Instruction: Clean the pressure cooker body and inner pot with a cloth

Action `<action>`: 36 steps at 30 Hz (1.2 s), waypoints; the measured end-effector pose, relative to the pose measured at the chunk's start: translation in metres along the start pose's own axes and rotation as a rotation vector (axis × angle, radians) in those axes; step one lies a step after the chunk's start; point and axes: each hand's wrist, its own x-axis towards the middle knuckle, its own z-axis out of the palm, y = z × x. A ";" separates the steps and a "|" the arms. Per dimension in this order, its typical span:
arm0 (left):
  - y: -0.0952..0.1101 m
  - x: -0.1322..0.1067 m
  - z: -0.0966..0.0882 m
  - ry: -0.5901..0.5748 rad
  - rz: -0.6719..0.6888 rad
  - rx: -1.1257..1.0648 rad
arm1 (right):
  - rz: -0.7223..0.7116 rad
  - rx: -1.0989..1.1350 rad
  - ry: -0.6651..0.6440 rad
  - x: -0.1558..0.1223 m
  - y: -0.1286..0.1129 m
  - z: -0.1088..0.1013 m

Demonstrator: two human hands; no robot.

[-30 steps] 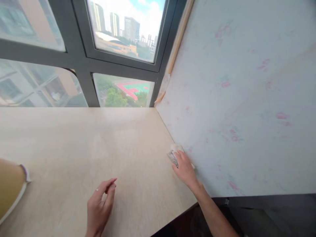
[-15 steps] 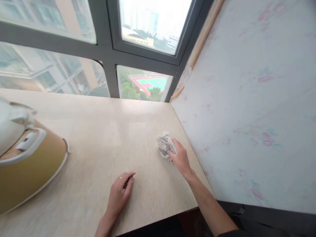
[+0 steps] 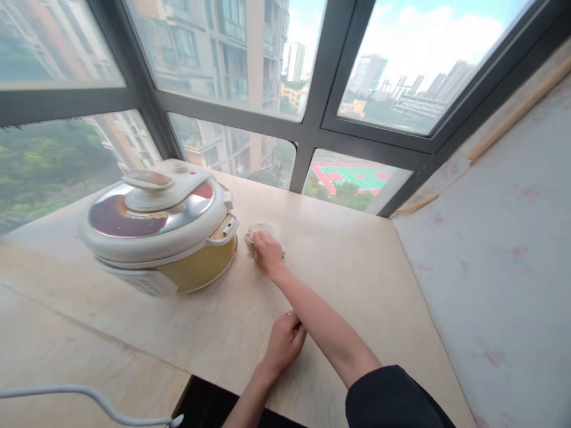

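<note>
Right hand point(image 3: 268, 254) grips a crumpled cloth point(image 3: 250, 242) against the pale countertop point(image 3: 339, 255), just right of the white-and-yellow cooker point(image 3: 196, 267) — near it, thin strip of bare surface between. Left hand point(image 3: 284, 345) is low by the counter's front edge, fingers curled in, tips partly hidden at the right forearm point(image 3: 330, 330) — can't tell if it's fully clenched or holding anything. Cooker lid point(image 3: 151, 205) is on, grey window frame point(image 3: 307, 131) behind, white cord point(image 3: 75, 389) lower left, floral wall point(image 3: 504, 285) at right.
</note>
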 end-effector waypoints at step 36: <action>-0.005 0.048 0.004 -0.115 -0.123 0.197 | 0.592 0.948 0.457 -0.225 0.161 -0.007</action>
